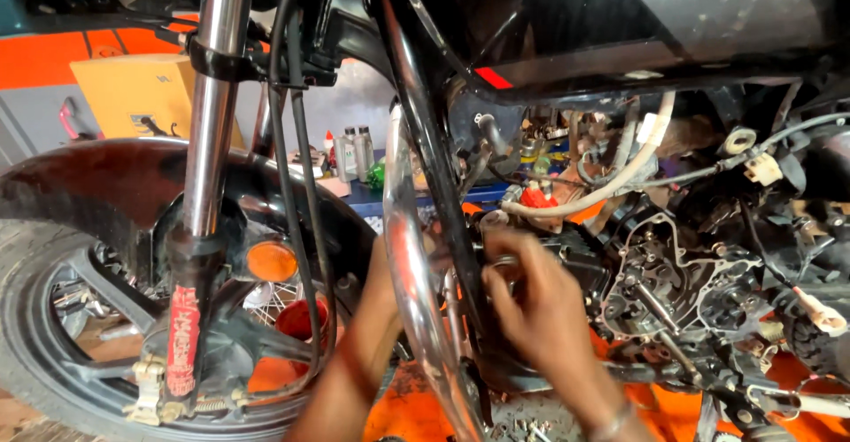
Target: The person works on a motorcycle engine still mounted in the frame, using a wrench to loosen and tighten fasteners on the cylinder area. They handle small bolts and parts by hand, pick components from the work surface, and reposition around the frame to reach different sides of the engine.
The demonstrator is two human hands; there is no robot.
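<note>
1. Grip: a small round metal part (506,267) is pinched by the fingers (505,293) of the right hand (540,309), fingers curled narrow around it. The part's exact kind cannot be told; it is mostly covered.
2. Position: the part is held at the front of the engine (673,283), just behind the chrome crash guard tube (407,265), at about 9 o'clock from the opened crankcase.
3. Axis: what shows of the part is a ring-like end; its long axis seems to run roughly horizontal, pointing in toward the engine at 3 o'clock. This is a judgement, not clearly seen.
4. Left hand: the left forearm (354,362) is passed up from 6 o'clock behind the guard tube; the hand itself is hidden by the tube and frame, so its grip cannot be told. Likely placed there to reach the same spot from the other side.
5. Outward: the black frame downtube (434,141) crosses just above the grip. White hoses (620,176) and loose connectors hang at 1 o'clock.
6. Further out: the fork leg (208,123) and front wheel (53,318) stand at 9 o'clock, well apart from the hands. Orange flooring (407,411) lies below.
</note>
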